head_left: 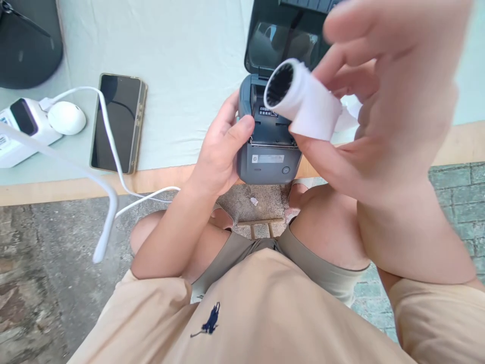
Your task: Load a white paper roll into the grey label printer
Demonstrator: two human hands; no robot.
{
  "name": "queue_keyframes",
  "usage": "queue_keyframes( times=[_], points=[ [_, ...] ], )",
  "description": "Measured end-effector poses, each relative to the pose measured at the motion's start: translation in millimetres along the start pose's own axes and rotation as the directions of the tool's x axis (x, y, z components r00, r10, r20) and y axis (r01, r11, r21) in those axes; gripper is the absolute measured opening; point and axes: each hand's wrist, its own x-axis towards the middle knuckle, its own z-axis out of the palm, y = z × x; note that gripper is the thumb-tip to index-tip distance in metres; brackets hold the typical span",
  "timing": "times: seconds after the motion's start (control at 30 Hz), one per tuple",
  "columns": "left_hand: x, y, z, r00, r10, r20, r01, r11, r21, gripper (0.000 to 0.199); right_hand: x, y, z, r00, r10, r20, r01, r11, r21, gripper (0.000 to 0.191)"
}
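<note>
A small dark grey label printer (261,172) stands at the table's front edge, its lid (265,48) flipped up and its inside showing. My left hand (223,146) is wrapped round the printer's left side, the thumb on its rim. Above the printer's right side, my right hand (394,106) pinches a roll of white label paper (314,103) between thumb and fingers. The roll has a dark hollow core facing left, and a loose flap hangs from it. Part of the printer's opening and lid is hidden behind the roll and my right hand.
A phone (117,121) lies on the pale tablecloth to the left. Beside it are a white power bank or charger with a dark display (25,116) and a white rounded case (67,118). A white cable (109,131) hangs over the table edge. A black bag (30,45) sits at back left.
</note>
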Motion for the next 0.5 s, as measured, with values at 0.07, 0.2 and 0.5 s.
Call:
queue_keyframes(
  times=[0.07, 0.2, 0.5],
  points=[
    [-1, 1, 0.6, 1.000, -0.010, -0.016, 0.010, 1.000, 0.007, 0.040, 10, -5, 1, 0.999, -0.002, -0.041, -0.002, 0.994, -0.108, 0.028],
    [-3, 4, 2.7, 0.998, -0.059, -0.028, 0.060, 0.998, 0.017, 0.033, 15, -9, 7, 0.996, 0.061, 0.067, -0.038, 0.954, -0.298, 0.015],
    [-3, 1, -3.1, 0.997, -0.012, 0.075, 0.011, 1.000, 0.020, 0.040, -4, -2, 8, 0.924, -0.381, -0.036, 0.363, 0.903, -0.231, 0.011]
  ],
)
